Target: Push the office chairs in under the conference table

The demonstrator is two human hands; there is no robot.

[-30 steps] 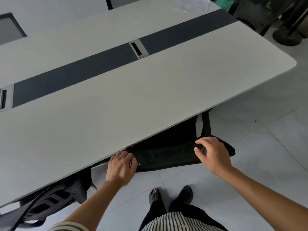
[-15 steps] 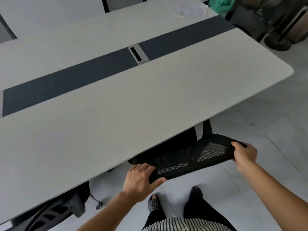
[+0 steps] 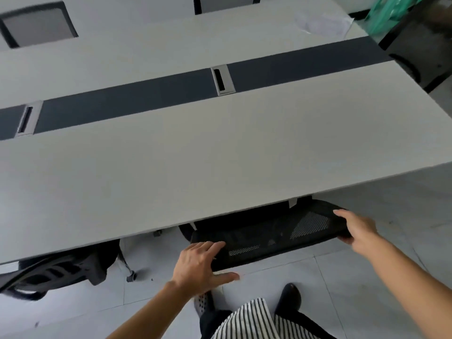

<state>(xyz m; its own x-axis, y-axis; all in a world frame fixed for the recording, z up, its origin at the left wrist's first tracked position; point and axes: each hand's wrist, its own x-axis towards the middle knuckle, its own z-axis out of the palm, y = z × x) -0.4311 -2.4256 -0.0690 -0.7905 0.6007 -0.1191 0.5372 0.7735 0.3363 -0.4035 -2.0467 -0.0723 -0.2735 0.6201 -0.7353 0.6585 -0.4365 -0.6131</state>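
A black mesh office chair (image 3: 269,237) stands at the near edge of the white conference table (image 3: 171,167), its seat hidden under the top and only the backrest's upper part showing. My left hand (image 3: 200,266) grips the backrest's left end, fingers over the top and thumb underneath. My right hand (image 3: 354,228) holds the backrest's right end in the same way. A second black chair (image 3: 53,272) sits partly under the table at the lower left.
A dark strip with two metal cable ports (image 3: 222,80) runs along the table's middle. More chairs (image 3: 36,25) stand on the far side. A dark chair or frame (image 3: 420,52) and green plastic are at the far right. My feet (image 3: 288,296) stand on the tiled floor.
The chair has stayed at the table's edge while my head and view shifted. My hands went from the backrest's middle out to its two ends, and its mesh now shows.
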